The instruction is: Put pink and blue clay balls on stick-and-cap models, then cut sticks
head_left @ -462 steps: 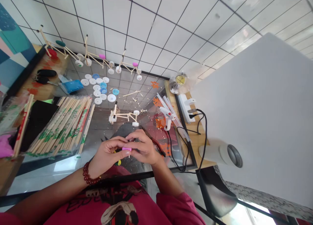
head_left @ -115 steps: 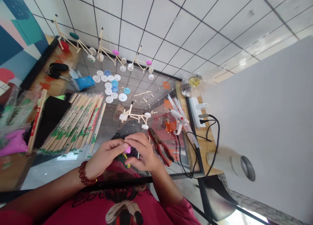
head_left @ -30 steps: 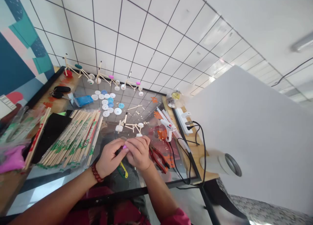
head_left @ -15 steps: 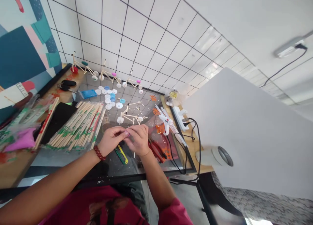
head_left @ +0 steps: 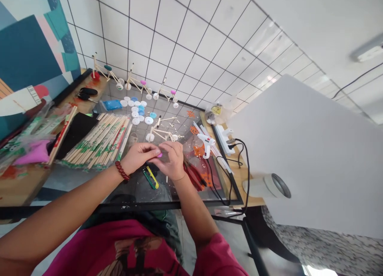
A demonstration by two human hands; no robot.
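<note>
Now, right of the wrapped chopsticks [head_left: 100, 142] on the bench [head_left: 131, 194], the left hand [head_left: 138, 157] keeps a closed grip on the small pink lump [head_left: 160, 155], pinched at its thumb tip. More of the lump shows than half a second ago, since the right hand [head_left: 172, 161], nearer the glue gun [head_left: 206, 144], has loosely parted its thumb and fingers; shaping seems still under way.

There's the pink modelling clay [head_left: 160, 155], a small, smooth, bright lump, pinched at the left hand's [head_left: 138, 158] thumb tip, with the right hand [head_left: 172, 158] curled close around it! Just a rounded edge pokes out; fingers cover the rest, so the full shape can't be read. It's on the near side of the wooden-stick tricycle model [head_left: 161, 132], close by it.
</note>
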